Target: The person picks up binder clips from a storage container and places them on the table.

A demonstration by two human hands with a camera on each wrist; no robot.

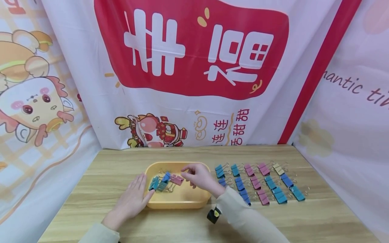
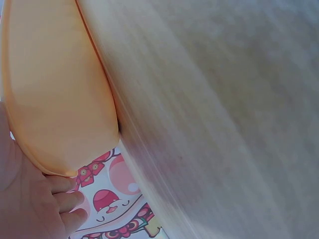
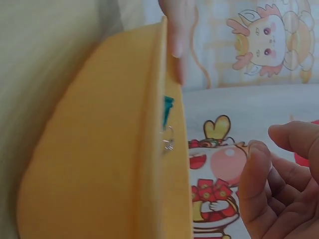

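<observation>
My left hand [image 1: 133, 195] rests against the left end of a yellow plastic tray [image 1: 179, 205], fingers straight along the wall and thumb at the near corner. The left wrist view shows its fingers [image 2: 65, 201] beside the tray wall. In the tray lie several binder clips: teal ones, a blue one [image 1: 166, 176] and a pink one [image 1: 177, 180]. Above the tray's right half hovers my right hand [image 1: 199, 177], just right of the pink clip. Its fingers are loosely bent, thumb and forefinger apart, with nothing between them in the right wrist view.
Right of the tray, binder clips stand in rows on the wooden table [image 1: 127, 233]: teal [image 1: 279, 195], blue [image 1: 286, 180], pink [image 1: 263, 196] and cream [image 1: 278, 169]. A black object [image 1: 213, 215] is by the right sleeve. Printed cloths hang behind and at both sides.
</observation>
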